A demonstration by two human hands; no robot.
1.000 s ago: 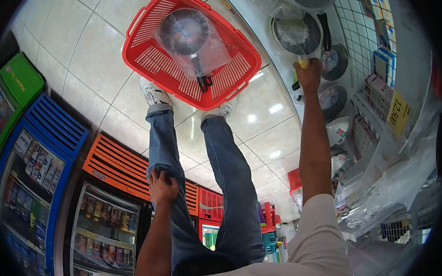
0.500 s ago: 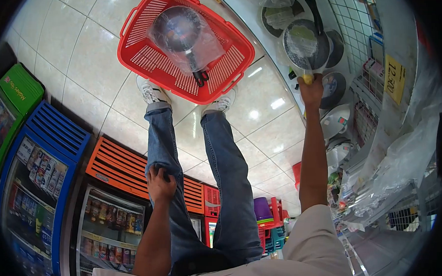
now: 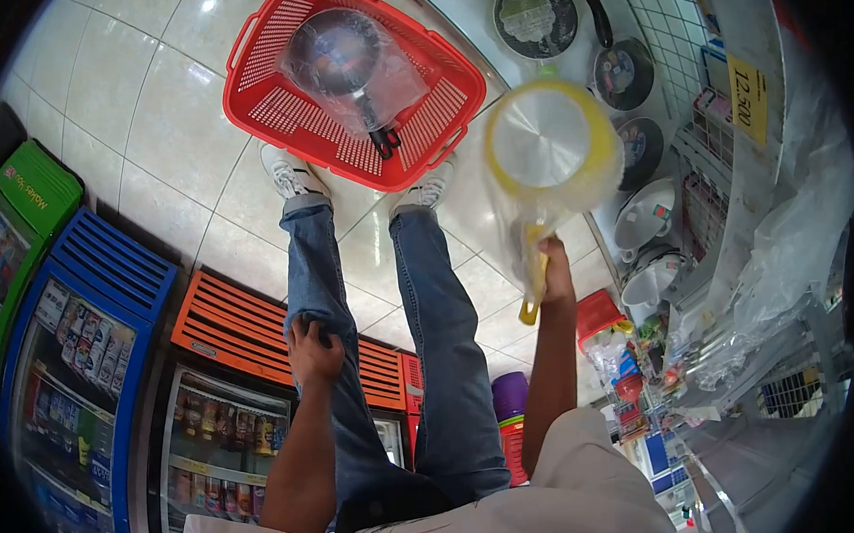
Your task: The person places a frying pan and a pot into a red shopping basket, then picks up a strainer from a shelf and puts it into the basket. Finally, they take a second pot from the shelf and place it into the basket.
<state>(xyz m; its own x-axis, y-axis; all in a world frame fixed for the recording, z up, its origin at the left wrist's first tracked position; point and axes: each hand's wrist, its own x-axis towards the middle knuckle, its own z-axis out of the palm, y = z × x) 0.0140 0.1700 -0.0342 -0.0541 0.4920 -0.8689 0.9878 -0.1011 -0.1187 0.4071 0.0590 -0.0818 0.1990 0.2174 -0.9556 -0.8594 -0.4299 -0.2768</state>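
In my right hand (image 3: 557, 272) is the handle of a frying pan (image 3: 544, 143) with a yellow rim and handle, wrapped in clear plastic. It hangs over the floor beside the shelf, its silvery round base facing me. My left hand (image 3: 315, 353) lies on the knee of my jeans, fingers spread over the cloth. A red plastic basket (image 3: 252, 116) stands on the floor by my shoes. In it lies a dark pan (image 3: 336, 58) in clear plastic, its black handle pointing towards me.
Several pans, among them a dark one (image 3: 624, 73), and white pots (image 3: 646, 217) line the shelf (image 3: 461, 25) on the right. A wire rack (image 3: 667, 48) stands behind them. Drinks coolers with blue (image 3: 113, 260) and orange (image 3: 243, 327) grilles are at the left. A purple bucket (image 3: 509, 396) stands behind my legs.
My right hand has lifted the yellow-handled pan off the shelf and drawn it left and towards me, turning its base into view. My left hand stays on the knee.
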